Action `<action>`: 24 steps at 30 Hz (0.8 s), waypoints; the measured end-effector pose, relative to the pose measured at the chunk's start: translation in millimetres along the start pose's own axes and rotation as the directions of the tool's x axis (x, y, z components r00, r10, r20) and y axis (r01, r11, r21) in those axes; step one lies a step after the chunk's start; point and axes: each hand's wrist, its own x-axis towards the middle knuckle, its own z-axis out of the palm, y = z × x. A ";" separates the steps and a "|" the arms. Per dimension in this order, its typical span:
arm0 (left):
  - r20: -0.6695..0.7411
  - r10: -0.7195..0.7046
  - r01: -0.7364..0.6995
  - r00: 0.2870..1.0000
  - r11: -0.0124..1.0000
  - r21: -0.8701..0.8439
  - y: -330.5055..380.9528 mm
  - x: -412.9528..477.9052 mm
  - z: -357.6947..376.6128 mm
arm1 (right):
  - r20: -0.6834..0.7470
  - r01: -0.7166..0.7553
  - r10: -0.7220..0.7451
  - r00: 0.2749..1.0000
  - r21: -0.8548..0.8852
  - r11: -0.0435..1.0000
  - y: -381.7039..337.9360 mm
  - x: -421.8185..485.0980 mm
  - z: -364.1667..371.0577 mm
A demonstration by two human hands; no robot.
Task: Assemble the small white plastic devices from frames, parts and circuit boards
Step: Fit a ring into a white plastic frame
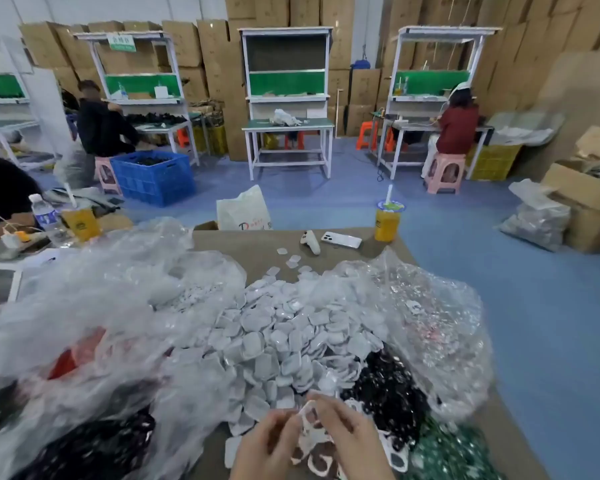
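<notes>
One white frame (306,410) pinched between fingers (323,407): left hand (271,445), right hand (350,438).

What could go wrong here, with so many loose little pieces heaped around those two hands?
1. The pile of white plastic parts lies loose; a few pieces are scattered farther up the table, so more could slide off.
2. The yellow drink cup stands at the table's far edge near the phone; a knock might spill it.
3. The black parts and green circuit boards lie side by side and may get mixed.
</notes>
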 end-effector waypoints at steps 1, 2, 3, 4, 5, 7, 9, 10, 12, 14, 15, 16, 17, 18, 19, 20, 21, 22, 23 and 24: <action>-0.113 0.054 -0.060 0.992 0.997 -0.051 -17.2 5.9 6.8 | 0.019 0.027 -0.028 0.999 0.057 0.998 10.6 7.3 -0.2; -0.213 0.054 -0.077 0.975 0.992 -0.099 -27.2 7.2 12.0 | 0.020 0.014 -0.015 1.000 0.079 0.997 20.6 11.5 1.5; -0.219 0.074 -0.100 0.973 0.989 -0.108 -41.2 11.0 17.2 | 0.027 0.003 -0.007 1.000 0.141 0.990 33.6 16.4 -1.9; -0.221 0.095 -0.125 0.971 0.984 -0.126 -50.4 10.5 23.8 | 0.037 -0.009 0.002 0.999 0.202 0.979 43.8 18.8 -6.6; -0.225 0.141 -0.169 0.964 0.979 -0.110 -65.5 15.9 26.6 | 0.053 -0.006 -0.008 0.999 0.255 0.967 58.5 22.6 -11.0; -0.253 0.212 -0.239 0.944 0.968 -0.080 -94.4 19.2 35.1 | 0.095 0.016 -0.046 0.994 0.293 0.956 85.0 24.4 -19.4; -0.264 0.275 -0.302 0.924 0.951 -0.064 -115.4 17.1 43.2 | 0.104 0.073 -0.110 0.989 0.305 0.949 104.6 21.5 -24.3; -0.280 0.281 -0.312 0.918 0.947 -0.072 -125.4 14.1 46.9 | 0.102 0.093 -0.130 0.986 0.310 0.946 114.4 17.9 -26.4; -0.317 0.269 -0.317 0.909 0.942 -0.110 -141.1 1.6 55.6 | 0.112 0.140 -0.184 0.976 0.319 0.937 131.1 5.6 -28.4; -0.337 0.231 -0.296 0.913 0.942 -0.158 -153.0 -14.4 65.0 | 0.115 0.150 -0.194 0.974 0.309 0.939 144.4 -12.2 -27.4; -0.346 0.220 -0.291 0.912 0.942 -0.167 -158.9 -23.5 68.0 | 0.106 0.148 -0.189 0.976 0.312 0.939 150.8 -22.4 -25.6; -0.353 0.214 -0.289 0.911 0.941 -0.174 -163.5 -31.4 69.3 | 0.095 0.154 -0.193 0.977 0.316 0.936 155.5 -31.4 -23.3; -0.369 0.205 -0.291 0.907 0.936 -0.196 -166.9 -38.0 70.5 | 0.087 0.164 -0.201 0.976 0.317 0.934 159.9 -40.3 -20.8; -0.387 0.196 -0.293 0.901 0.933 -0.210 -170.4 -42.5 72.1 | 0.076 0.175 -0.206 0.976 0.302 0.937 164.1 -47.6 -17.9; -0.413 0.195 -0.303 0.890 0.928 -0.215 -174.3 -46.1 75.5 | 0.073 0.185 -0.214 0.974 0.287 0.940 168.1 -53.7 -14.7; -0.435 0.194 -0.309 0.879 0.927 -0.211 -176.9 -51.1 80.1 | 0.075 0.191 -0.218 0.973 0.272 0.943 171.7 -59.9 -11.6; -0.453 0.197 -0.320 0.869 0.924 -0.211 -179.5 -56.3 85.7 | 0.079 0.193 -0.221 0.972 0.266 0.945 175.4 -65.7 -7.9; -0.463 0.211 -0.338 0.861 0.918 -0.210 -181.4 -61.9 91.4 | 0.077 0.199 -0.226 0.971 0.258 0.945 178.1 -70.3 -4.2; -0.462 0.235 -0.357 0.856 0.913 -0.198 -183.2 -67.3 96.7 | 0.062 0.215 -0.237 0.969 0.248 0.944 179.7 -73.8 -1.5; -0.444 0.263 -0.370 0.856 0.913 -0.173 -185.2 -72.1 100.1 | 0.031 0.235 -0.249 0.968 0.237 0.943 179.4 -75.6 0.3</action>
